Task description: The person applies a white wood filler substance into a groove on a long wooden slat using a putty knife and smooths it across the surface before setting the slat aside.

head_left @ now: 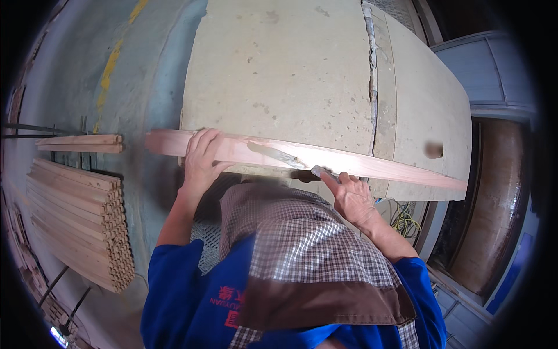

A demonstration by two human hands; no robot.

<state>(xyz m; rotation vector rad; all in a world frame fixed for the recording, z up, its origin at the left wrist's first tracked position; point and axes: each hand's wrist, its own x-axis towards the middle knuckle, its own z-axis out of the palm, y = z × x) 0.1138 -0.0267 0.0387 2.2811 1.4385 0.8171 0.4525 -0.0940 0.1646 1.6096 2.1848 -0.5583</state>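
**Plank steadied across table edge, filler worked at mid-length**

Long wooden plank (372, 166) lying crosswise just ahead of both sets of fingers, long axis left to right along near edge of table (279, 70). Left hand (200, 160) draped flat over plank, fingers loosely curled on top. Right hand (351, 195) closed on small scraper (321, 171), nearer the grey filler patch (276, 154), blade touching plank's near face. Stacked wooden strips (81, 224) well off to left. No containers seen.

Stacked wooden slats (78, 230), pale worktable (279, 75), checked apron (308, 244), yellow wires (404, 221)
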